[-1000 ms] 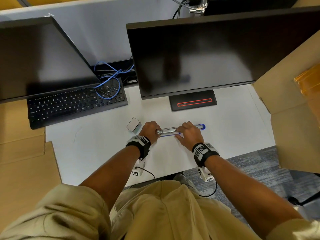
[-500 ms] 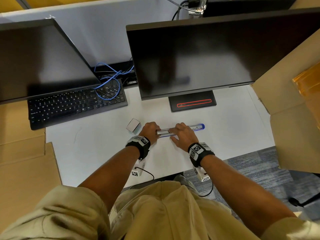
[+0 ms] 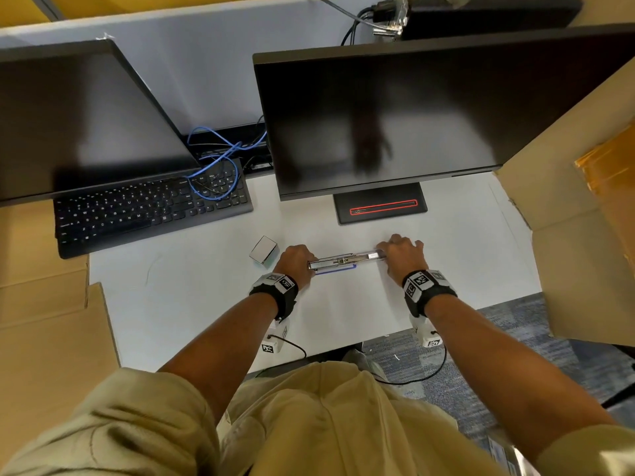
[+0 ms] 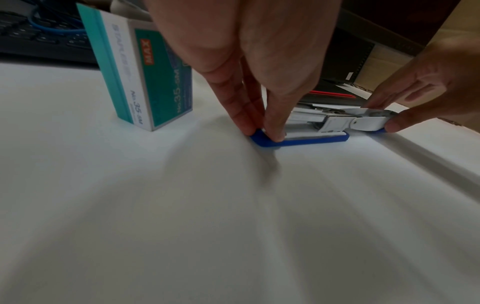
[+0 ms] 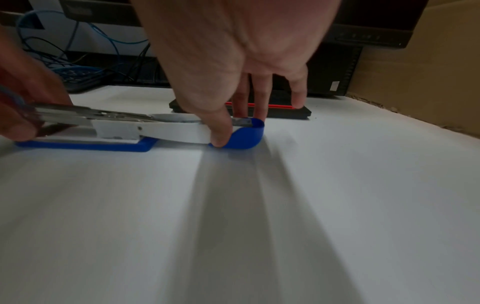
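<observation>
A stapler (image 3: 343, 261) with a blue base and a white and metal top lies folded out flat on the white desk (image 3: 192, 304). My left hand (image 3: 295, 259) pinches its left end, fingertips (image 4: 275, 136) down on the blue base (image 4: 298, 142). My right hand (image 3: 400, 254) pinches the right end, thumb on the near side and fingers behind the blue cap (image 5: 246, 135). The white arm (image 5: 166, 130) and metal staple channel (image 5: 85, 114) show between the hands. A teal and white staple box (image 3: 264, 251) stands just left of my left hand, also in the left wrist view (image 4: 145, 78).
A black keyboard (image 3: 151, 211) with a blue cable (image 3: 220, 159) lies at the back left under a dark monitor (image 3: 68, 125). A second monitor (image 3: 395, 115) and its stand (image 3: 379, 207) are right behind the stapler. Cardboard (image 3: 577, 207) flanks the desk's right side, more cardboard (image 3: 44, 321) its left.
My right hand has slid from the middle of the stapler to its right end and now covers the blue tip. The left hand has stayed on the left end.
</observation>
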### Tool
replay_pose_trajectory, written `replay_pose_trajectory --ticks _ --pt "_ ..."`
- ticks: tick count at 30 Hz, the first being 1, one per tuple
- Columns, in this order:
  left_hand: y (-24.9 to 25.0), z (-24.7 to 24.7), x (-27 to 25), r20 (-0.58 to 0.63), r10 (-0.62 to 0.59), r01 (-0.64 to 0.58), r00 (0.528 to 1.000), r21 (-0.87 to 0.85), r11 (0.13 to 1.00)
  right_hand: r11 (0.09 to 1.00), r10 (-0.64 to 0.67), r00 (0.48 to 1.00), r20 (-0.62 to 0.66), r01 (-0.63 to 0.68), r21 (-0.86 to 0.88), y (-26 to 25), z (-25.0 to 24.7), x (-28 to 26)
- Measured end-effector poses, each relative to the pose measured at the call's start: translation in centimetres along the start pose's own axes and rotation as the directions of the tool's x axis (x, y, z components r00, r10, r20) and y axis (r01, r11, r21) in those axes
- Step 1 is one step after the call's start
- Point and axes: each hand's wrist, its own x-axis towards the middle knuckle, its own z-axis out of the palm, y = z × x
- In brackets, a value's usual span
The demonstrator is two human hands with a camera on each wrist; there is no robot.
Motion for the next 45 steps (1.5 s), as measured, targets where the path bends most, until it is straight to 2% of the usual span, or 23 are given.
replay_pose_trajectory --ticks 5,8,12,14,20,24,32,39,45 --pt "-0.1 0.1 0.3 0.009 -0.039 0.039 0.999 -0.017 0.999 0.976 -0.009 0.986 -0.167 0.045 0.215 0.6 -0.1 -0.8" --pt "-0.3 0.4 0.2 0.006 -0.057 0.057 0.998 -0.013 0.998 0.961 -0.037 0.959 -0.280 0.111 0.252 0.6 -0.6 -1.4" --pt "-0.5 0.7 0.3 0.007 -0.101 0.101 0.995 -0.045 0.994 0.918 -0.101 0.936 -0.338 0.219 0.332 0.1 -1.2 -1.3" --pt "-0.4 0.7 0.4 0.013 -0.104 0.104 0.995 -0.041 0.994 0.883 -0.141 0.933 -0.332 0.270 0.384 -0.2 -1.6 -1.2" --pt "-0.3 0.6 0.2 0.021 -0.117 0.118 0.993 -0.026 0.993 0.814 -0.200 0.941 -0.274 0.315 0.487 -1.7 -2.6 -1.1" --pt "-0.2 0.5 0.1 0.027 -0.119 0.120 0.992 -0.030 0.992 0.811 -0.305 0.924 -0.229 0.378 0.447 -4.5 -2.6 -1.0" --pt "0.4 0.0 -0.3 0.040 -0.185 0.189 0.982 -0.116 0.975 0.851 -0.367 0.921 -0.128 0.388 0.353 -9.5 -1.0 -0.5" --pt "0.4 -0.2 -0.6 0.079 -0.178 0.187 0.981 -0.126 0.974 0.885 -0.384 0.918 -0.097 0.396 0.243 -10.1 0.1 -0.3" --pt "0.7 -0.7 -1.3 0.124 -0.155 0.166 0.980 -0.093 0.982 0.880 -0.428 0.903 -0.041 0.427 0.206 -9.4 0.2 -0.9"
